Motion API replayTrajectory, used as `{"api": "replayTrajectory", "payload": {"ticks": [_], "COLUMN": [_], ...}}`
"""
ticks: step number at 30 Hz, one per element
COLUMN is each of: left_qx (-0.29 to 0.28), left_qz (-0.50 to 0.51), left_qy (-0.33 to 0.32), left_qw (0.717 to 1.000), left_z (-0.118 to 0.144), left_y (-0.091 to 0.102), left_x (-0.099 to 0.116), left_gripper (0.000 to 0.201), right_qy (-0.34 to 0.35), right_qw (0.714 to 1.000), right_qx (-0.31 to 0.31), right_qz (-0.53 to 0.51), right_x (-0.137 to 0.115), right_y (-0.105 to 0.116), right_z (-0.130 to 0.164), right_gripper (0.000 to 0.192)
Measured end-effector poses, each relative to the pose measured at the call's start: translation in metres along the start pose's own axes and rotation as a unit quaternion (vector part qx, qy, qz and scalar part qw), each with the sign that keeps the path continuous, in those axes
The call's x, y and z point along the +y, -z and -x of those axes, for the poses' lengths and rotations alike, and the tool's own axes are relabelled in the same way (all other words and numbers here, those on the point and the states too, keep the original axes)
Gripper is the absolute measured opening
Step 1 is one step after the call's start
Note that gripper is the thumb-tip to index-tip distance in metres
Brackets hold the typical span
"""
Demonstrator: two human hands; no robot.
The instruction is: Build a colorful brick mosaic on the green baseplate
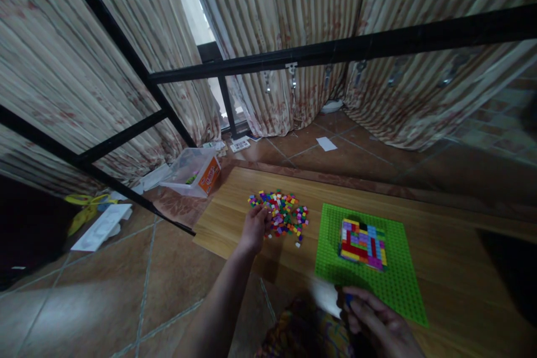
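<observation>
At the left edge of a loose pile of small coloured toy bricks (285,218), my left hand (257,226) has its fingers curled down and closed. What they pinch, if anything, is hidden. My right hand (373,316) is closed near the table's front edge, with a small blue brick (349,299) between thumb and fingers. It is close to the lower edge of a green studded baseplate (331,229). On that plate sits a low, roughly rectangular build of multicoloured bricks (363,246), apart from both hands.
The wooden table (448,268) holds the pile and the plate. Beyond its left end stands a clear plastic box (180,176) with an orange label. Black metal bars (268,67) with hanging clips cross ahead. A dark object (509,263) lies at the right.
</observation>
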State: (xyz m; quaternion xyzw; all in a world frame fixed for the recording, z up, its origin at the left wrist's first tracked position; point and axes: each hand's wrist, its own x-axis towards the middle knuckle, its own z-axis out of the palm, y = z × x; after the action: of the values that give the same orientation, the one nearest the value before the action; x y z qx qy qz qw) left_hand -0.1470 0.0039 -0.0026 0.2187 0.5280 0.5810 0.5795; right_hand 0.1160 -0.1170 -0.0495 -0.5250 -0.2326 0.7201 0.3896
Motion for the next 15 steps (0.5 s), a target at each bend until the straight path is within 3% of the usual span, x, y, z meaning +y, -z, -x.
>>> {"api": "replayTrajectory", "payload": {"ticks": [5,15], "left_qx": [0.006,0.003], "left_qz": [-0.016,-0.014], "left_qy": [0.0,0.031], "left_qw": [1.0,0.999], "left_z": [-0.002,-0.005], "left_y": [-0.003,0.01], "left_x": [-0.005,-0.004], "left_gripper": [0.024,0.023], "right_qy": [0.009,0.015], "right_qw": [1.0,1.0], "right_qx": [0.005,0.009], "right_qz": [0.006,0.024], "right_x": [-0.002,-0.007], "right_y": [-0.003,-0.004], "right_z": [0.001,0.003], "right_gripper": [0.043,0.045]}}
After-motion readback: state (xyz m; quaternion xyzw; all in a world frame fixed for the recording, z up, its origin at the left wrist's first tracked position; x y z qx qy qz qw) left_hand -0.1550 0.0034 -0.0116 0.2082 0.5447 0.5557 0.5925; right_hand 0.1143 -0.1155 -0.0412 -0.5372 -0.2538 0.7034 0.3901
